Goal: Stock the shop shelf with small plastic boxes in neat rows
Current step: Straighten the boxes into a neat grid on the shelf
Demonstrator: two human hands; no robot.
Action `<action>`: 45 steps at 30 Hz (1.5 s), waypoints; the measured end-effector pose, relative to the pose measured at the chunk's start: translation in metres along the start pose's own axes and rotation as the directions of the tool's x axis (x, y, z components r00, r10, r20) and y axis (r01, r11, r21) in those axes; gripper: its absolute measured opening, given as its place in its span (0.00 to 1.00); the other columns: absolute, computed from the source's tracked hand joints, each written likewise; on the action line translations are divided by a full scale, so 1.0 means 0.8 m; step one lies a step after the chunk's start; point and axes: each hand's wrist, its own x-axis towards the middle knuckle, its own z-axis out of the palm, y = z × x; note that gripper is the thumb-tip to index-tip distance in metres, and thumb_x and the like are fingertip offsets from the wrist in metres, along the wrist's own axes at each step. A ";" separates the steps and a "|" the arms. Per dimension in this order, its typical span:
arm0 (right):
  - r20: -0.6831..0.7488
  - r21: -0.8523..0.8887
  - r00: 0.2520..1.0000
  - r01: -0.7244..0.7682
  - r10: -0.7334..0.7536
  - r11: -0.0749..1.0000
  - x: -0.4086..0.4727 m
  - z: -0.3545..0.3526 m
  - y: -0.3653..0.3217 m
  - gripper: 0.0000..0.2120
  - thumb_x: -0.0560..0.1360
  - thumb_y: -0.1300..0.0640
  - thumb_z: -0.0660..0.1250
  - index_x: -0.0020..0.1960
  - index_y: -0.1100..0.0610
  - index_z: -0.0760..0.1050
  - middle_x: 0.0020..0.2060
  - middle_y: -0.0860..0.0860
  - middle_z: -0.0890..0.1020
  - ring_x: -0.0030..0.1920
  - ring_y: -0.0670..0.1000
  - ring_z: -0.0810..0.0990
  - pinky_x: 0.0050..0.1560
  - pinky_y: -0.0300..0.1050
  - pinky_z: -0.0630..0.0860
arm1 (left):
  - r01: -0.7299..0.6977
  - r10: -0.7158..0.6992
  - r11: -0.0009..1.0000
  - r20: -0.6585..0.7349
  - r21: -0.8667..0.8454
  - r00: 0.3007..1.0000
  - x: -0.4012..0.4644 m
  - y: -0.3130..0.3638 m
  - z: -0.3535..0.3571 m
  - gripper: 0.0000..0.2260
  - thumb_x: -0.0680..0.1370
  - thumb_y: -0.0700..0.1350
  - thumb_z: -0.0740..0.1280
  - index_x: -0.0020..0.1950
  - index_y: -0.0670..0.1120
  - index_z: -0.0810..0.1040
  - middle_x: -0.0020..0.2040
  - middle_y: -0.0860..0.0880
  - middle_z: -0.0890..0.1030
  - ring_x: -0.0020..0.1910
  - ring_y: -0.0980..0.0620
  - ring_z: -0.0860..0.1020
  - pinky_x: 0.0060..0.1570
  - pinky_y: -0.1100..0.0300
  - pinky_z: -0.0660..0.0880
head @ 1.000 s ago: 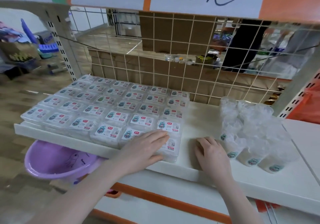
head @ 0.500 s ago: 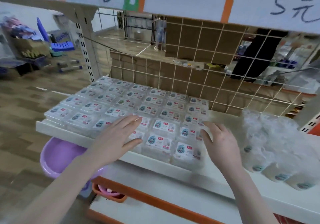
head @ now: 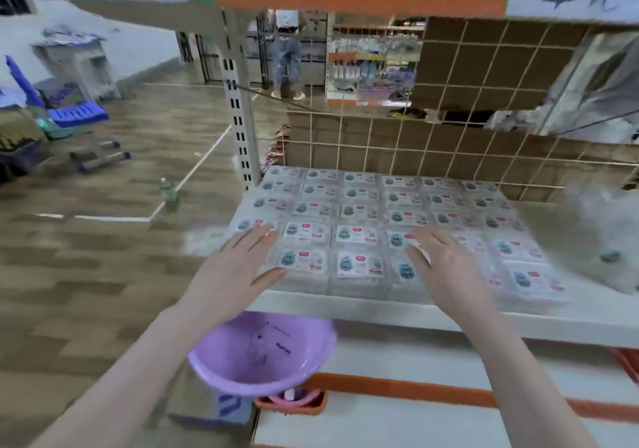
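Several small clear plastic boxes (head: pixel 358 235) with white labels lie flat in tight rows on the white shelf (head: pixel 380 311), filling it from the wire back to the front edge. My left hand (head: pixel 238 266) lies flat with straight fingers on the front left boxes. My right hand (head: pixel 444 262) lies flat, fingers spread, on the front boxes right of the middle. Neither hand holds anything. The image is blurred, most at the right.
A purple basin (head: pixel 262 354) sits below the shelf's front left. Clear bagged cups (head: pixel 601 236) stand at the shelf's right end. A wire grid (head: pixel 449 143) backs the shelf, a slotted upright post (head: pixel 240 112) stands at its left. A small bottle (head: pixel 168 191) stands on the wooden floor.
Both hands have slid left across the boxes, the left from the right-hand front boxes to the left end, the right from the bare shelf onto the boxes. The camera has swung left.
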 end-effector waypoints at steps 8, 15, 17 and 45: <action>0.092 -0.095 0.979 0.193 -0.184 0.977 -0.003 0.020 -0.062 0.18 0.76 0.52 0.67 0.62 0.59 0.75 0.60 0.54 0.77 0.61 0.55 0.76 0.59 0.41 0.60 | -0.094 0.088 0.994 0.108 0.050 0.990 0.006 -0.059 0.020 0.48 0.63 0.75 0.29 0.77 0.51 0.47 0.75 0.56 0.43 0.76 0.56 0.45 0.72 0.65 0.41; 0.274 -0.135 0.930 0.288 -0.244 0.948 -0.003 0.039 -0.067 0.31 0.77 0.39 0.57 0.75 0.50 0.56 0.74 0.47 0.59 0.74 0.45 0.55 0.67 0.31 0.38 | -0.198 0.178 0.968 0.129 0.157 0.975 0.019 -0.082 0.033 0.40 0.68 0.72 0.30 0.76 0.52 0.37 0.71 0.55 0.32 0.70 0.57 0.31 0.67 0.67 0.30; 0.315 -0.176 0.918 0.307 -0.242 0.935 -0.002 0.041 -0.066 0.32 0.77 0.40 0.58 0.76 0.50 0.54 0.75 0.46 0.57 0.75 0.45 0.53 0.68 0.32 0.38 | -0.220 0.198 0.959 0.131 0.180 0.971 0.021 -0.085 0.034 0.34 0.76 0.67 0.43 0.76 0.52 0.38 0.72 0.55 0.32 0.69 0.59 0.31 0.65 0.67 0.28; 0.419 -0.266 0.876 0.370 -0.239 0.890 0.009 0.048 -0.059 0.34 0.80 0.46 0.57 0.76 0.54 0.42 0.76 0.49 0.45 0.76 0.46 0.43 0.57 0.26 0.22 | -0.339 0.312 0.922 0.158 0.186 0.937 0.043 -0.093 0.032 0.37 0.78 0.62 0.56 0.76 0.47 0.38 0.78 0.49 0.40 0.76 0.54 0.41 0.65 0.68 0.29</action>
